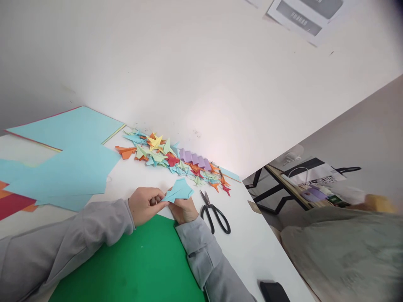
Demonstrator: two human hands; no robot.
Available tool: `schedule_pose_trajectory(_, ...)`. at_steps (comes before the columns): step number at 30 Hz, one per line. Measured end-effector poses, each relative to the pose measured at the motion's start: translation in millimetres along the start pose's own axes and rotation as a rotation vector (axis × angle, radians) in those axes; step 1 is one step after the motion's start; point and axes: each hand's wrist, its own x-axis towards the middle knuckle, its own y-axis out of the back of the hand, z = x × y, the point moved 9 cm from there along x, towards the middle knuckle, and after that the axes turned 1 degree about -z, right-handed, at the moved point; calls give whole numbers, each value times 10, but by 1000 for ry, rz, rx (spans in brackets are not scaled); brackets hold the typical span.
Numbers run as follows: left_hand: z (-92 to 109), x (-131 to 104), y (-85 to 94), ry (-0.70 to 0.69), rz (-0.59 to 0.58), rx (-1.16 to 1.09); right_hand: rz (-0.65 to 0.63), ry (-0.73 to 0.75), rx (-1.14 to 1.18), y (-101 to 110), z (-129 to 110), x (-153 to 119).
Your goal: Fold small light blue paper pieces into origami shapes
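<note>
Between both hands: a folded blue paper (181, 188); the left hand (143, 206) pinches its near corner, the right hand (185, 211) is closed on its lower edge.
Crease: uneven finger pressure could set it crooked; pulling the hands apart could tear it.
Green sheet, nearer the body than the grip (141, 260): a dragging forearm could shift it.
Scissors, right of the grip (216, 214): blades slightly parted; the gray right sleeve (201, 247) could knock them if it swings outward.
Paper shapes, beyond the grip (157, 156): loosely heaped on the table (248, 243); a forward nudge could scatter them.
</note>
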Motion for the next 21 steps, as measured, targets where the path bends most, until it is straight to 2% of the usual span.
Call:
schedule_pose_trajectory(3,2,-7,-3,0,-22,-19,7,-23,19,11,23,-4)
schedule_pose_trajectory(9,21,-33,-1,-36,-3,-40,-63,-120,26,-62,98,-25)
schedule_pose_trajectory(16,91,-54,24,-58,-9,-50,-102,-149,25,-84,149,-26)
schedule_pose_trajectory(18,39,-34,47,0,-8,-97,-155,-167,13,-100,175,-36)
schedule_pose_trajectory(21,-132,1,79,167,34,-234,-254,-181,-34,-130,211,-66)
